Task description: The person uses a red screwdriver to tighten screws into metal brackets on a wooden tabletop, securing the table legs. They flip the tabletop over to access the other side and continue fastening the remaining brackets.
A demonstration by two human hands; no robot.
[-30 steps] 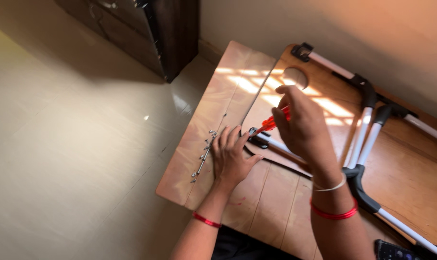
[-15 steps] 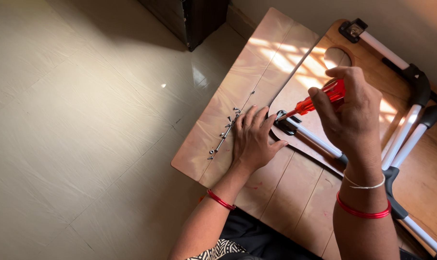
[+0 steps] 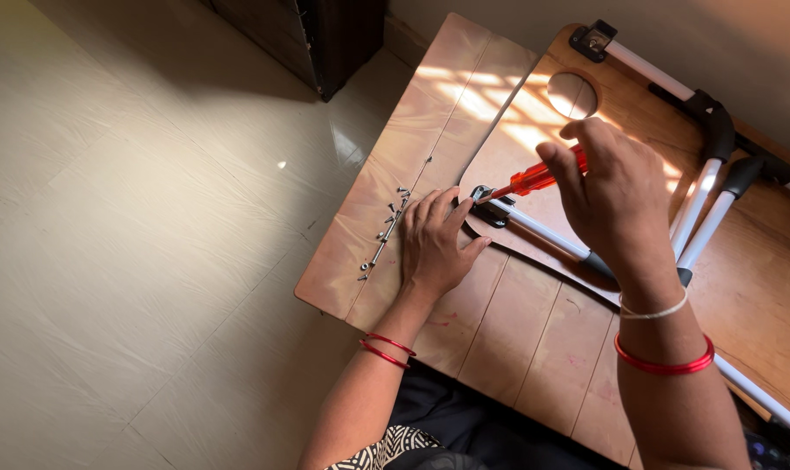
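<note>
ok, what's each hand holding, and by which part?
Right hand grips the red screwdriver by its handle, tip at the black bracket. Left hand holds nothing; it lies flat on the wooden board.

We note a pale tiled floor (image 3: 134,261) filling the frame from 7 to 11 o'clock, with a bright glint of light near its middle. A dark wooden cabinet (image 3: 317,35) stands at 12 o'clock, casting shadow over the tiles beside it. A plain wall (image 3: 743,52) runs along 1 to 2 o'clock. At 6 o'clock we record dark cloth (image 3: 465,426) and a scrap of black-and-white patterned fabric (image 3: 382,454). A dark object with small buttons (image 3: 773,451) sits at 5 o'clock, largely cut off by the frame edge; its kind cannot be told.
</note>
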